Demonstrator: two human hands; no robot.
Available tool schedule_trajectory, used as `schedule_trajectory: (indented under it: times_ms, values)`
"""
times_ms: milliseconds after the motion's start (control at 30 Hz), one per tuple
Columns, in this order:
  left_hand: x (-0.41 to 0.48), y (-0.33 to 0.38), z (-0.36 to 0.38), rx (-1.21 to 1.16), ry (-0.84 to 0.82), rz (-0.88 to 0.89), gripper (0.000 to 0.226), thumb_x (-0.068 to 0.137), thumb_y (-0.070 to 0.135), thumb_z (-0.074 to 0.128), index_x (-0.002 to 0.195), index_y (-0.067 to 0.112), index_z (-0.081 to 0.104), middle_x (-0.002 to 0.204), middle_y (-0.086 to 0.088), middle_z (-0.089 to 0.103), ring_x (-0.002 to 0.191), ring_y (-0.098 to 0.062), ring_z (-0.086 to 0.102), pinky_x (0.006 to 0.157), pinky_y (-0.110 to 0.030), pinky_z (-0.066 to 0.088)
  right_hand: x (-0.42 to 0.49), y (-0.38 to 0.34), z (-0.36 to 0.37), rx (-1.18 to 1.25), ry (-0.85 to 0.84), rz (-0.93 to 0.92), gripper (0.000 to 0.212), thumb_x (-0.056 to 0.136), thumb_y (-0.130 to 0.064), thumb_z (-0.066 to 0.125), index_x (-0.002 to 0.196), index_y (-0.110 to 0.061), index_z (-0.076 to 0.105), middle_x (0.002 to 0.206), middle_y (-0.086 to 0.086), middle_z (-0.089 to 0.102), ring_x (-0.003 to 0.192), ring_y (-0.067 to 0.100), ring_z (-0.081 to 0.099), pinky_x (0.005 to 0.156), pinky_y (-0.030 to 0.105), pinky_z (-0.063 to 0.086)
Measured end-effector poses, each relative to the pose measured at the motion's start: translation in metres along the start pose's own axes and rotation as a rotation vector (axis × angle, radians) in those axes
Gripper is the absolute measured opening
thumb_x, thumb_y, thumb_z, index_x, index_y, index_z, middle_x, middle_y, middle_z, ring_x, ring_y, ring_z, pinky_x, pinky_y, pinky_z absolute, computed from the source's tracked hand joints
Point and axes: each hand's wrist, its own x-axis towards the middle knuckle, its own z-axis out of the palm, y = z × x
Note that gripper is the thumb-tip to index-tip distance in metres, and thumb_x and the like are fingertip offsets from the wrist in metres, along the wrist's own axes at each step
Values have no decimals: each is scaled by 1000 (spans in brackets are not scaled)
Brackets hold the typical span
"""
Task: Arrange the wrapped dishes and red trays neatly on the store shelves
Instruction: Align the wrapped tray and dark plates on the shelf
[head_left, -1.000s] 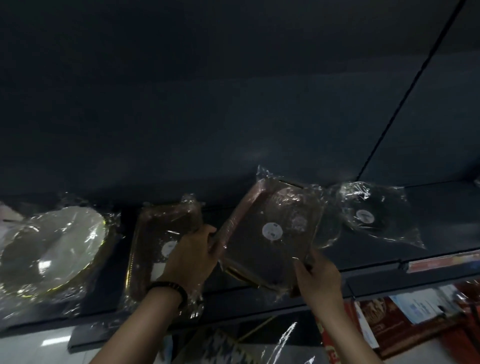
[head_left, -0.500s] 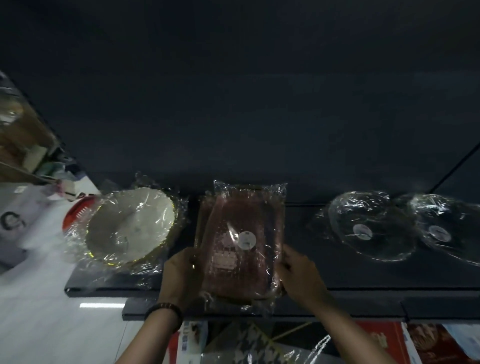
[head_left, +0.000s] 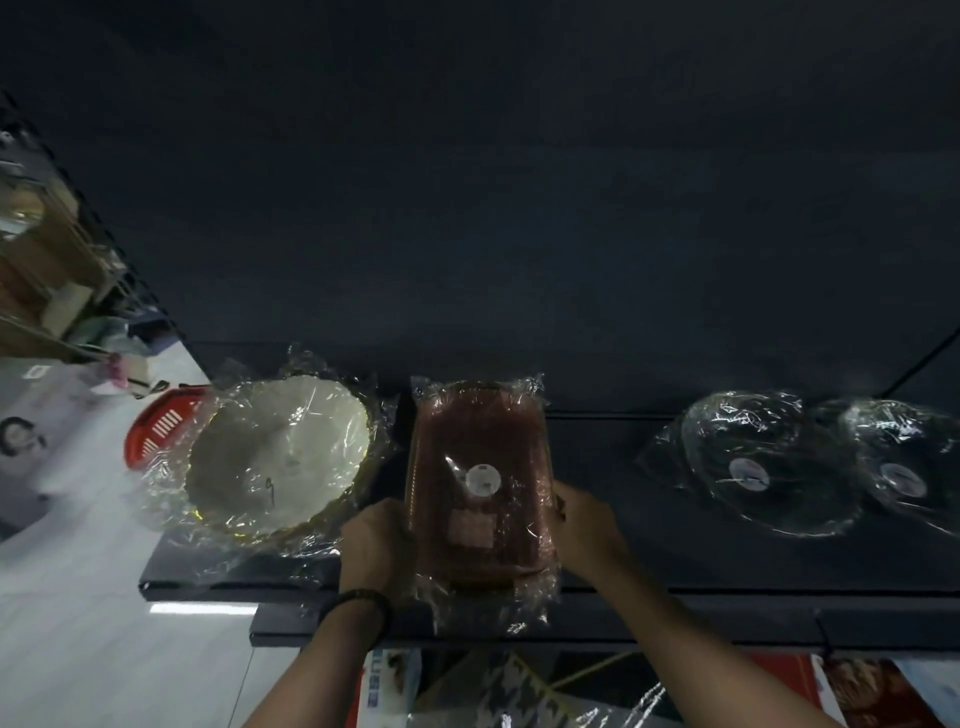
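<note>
The red tray has swung square on the shelf, long axis 12-to-6; I see the left hand gripping its edge at 8 o'clock, the right hand gripping at 4.

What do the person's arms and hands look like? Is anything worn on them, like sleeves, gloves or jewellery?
No sleeves show: both forearms are bare up to the frame edge. The left hand and the right hand wear no gloves. A dark wristband circles the left wrist; the right wrist carries nothing. The picture is too dim to judge rings.
</note>
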Motion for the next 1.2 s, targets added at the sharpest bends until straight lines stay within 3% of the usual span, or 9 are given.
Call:
schedule_trajectory:
  times_ms: [100, 200, 333, 600, 700, 800, 867, 967, 1200]
  values:
    - [2, -9, 9, 50, -8, 26, 10, 90, 18, 72, 84, 13, 78, 83, -8, 78, 81, -32, 74, 66, -33, 54, -1, 1, 3, -140, 29, 5, 46, 105, -25, 55, 151, -31, 50, 109, 3, 77, 97, 20, 74, 81, 35, 61]
    - [4, -20, 21, 68, -1, 43, 17, 92, 23, 67, 77, 16, 70, 78, -3, 69, 68, -28, 70, 60, -38, 59, -2, 2, 6, -242, 2, 51, 57, 108, -33, 48, 162, -32, 30, 123, 8, 74, 112, 27, 71, 91, 39, 59]
    - [4, -11, 22, 93, 10, 74, 19, 95, 18, 70, 76, 12, 72, 81, -7, 66, 67, -30, 67, 58, -30, 44, 3, 0, 10, -369, -69, 145, 60, 109, -29, 46, 164, -28, 21, 129, 12, 71, 115, 32, 69, 92, 44, 58]
    - [-1, 7, 9, 175, -60, 87, 14, 95, 19, 75, 91, 5, 78, 88, -3, 53, 86, -38, 71, 69, -34, 45, 7, -13, 17, -561, -125, 206, 88, 100, -7, 59, 167, -16, 2, 139, 18, 64, 122, 35, 66, 93, 47, 55]
    - [2, 12, 8, 256, -111, 104, 16, 100, 23, 67, 100, 8, 76, 93, -2, 53, 92, -32, 70, 72, -33, 49, 12, -8, 13, -517, -145, 165, 76, 103, -9, 54, 165, -14, 10, 137, 19, 65, 121, 37, 66, 95, 49, 55]
    - [-3, 26, 6, 386, -124, 122, 27, 98, 32, 64, 116, 12, 71, 104, -7, 62, 99, -32, 66, 83, -41, 58, 9, 0, -5, -383, -148, 67, 43, 109, -35, 43, 150, -22, 41, 126, 12, 70, 116, 34, 68, 93, 47, 57]
    - [-13, 43, 9, 462, -84, 170, 43, 91, 46, 66, 124, 20, 65, 114, -8, 64, 105, -39, 64, 86, -47, 58, 2, 7, -24, -298, -108, 43, 43, 109, -45, 37, 143, -23, 53, 130, 9, 69, 121, 31, 65, 97, 44, 55]
    - [-28, 88, 27, 326, -32, 367, 35, 84, 44, 57, 113, 31, 71, 111, -5, 72, 98, -36, 70, 81, -42, 59, -8, 33, -60, -194, 5, 0, 41, 108, -44, 45, 141, -25, 60, 133, 3, 71, 124, 26, 65, 99, 38, 53]
    - [-70, 211, 121, 252, -132, 696, 20, 87, 38, 64, 103, 31, 73, 103, 5, 70, 93, -22, 71, 80, -37, 59, -44, 126, -163, -26, 266, 50, 9, 100, -31, 64, 99, -30, 73, 90, -11, 78, 85, 10, 73, 67, 18, 48]
